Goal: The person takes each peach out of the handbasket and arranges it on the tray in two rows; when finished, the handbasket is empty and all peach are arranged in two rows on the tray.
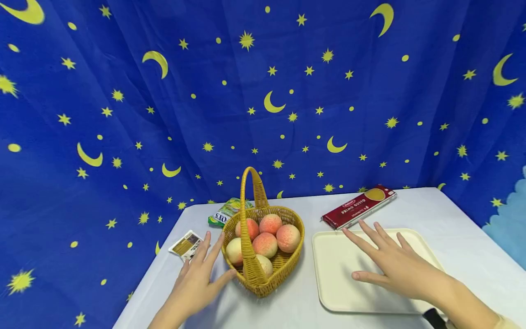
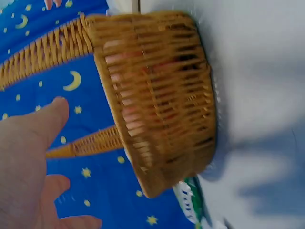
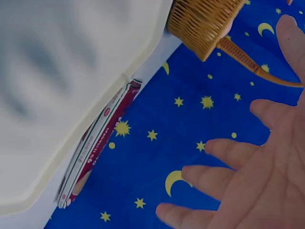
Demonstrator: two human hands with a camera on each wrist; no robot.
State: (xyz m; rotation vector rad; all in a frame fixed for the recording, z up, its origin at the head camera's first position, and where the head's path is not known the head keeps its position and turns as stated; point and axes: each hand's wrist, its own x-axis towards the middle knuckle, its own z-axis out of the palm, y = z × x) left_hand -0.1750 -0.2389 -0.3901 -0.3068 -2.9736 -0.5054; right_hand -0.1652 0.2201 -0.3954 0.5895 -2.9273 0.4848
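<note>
A heart-shaped wicker basket point(image 1: 269, 288) with a tall handle holds several peaches point(image 1: 265, 245). My left hand point(image 1: 197, 278) is just left of the basket, fingers spread and holding nothing; in the left wrist view the thumb point(image 2: 59, 112) points toward the basket's handle. Over a cream rectangular tray point(image 1: 341, 299) hovers my right hand point(image 1: 398, 265), its fingers extended and apart, casting a shadow on the tray. In the right wrist view its palm point(image 3: 267, 186) faces the camera with nothing in it.
Behind the tray lies a dark red spaghetti packet point(image 1: 359, 208). A green bag point(image 1: 229, 211) sits behind the basket, partly hidden by it. Left of the basket is a small flat package point(image 1: 186, 245). A blue star-and-moon curtain point(image 1: 304, 137) hangs at the white table's back edge.
</note>
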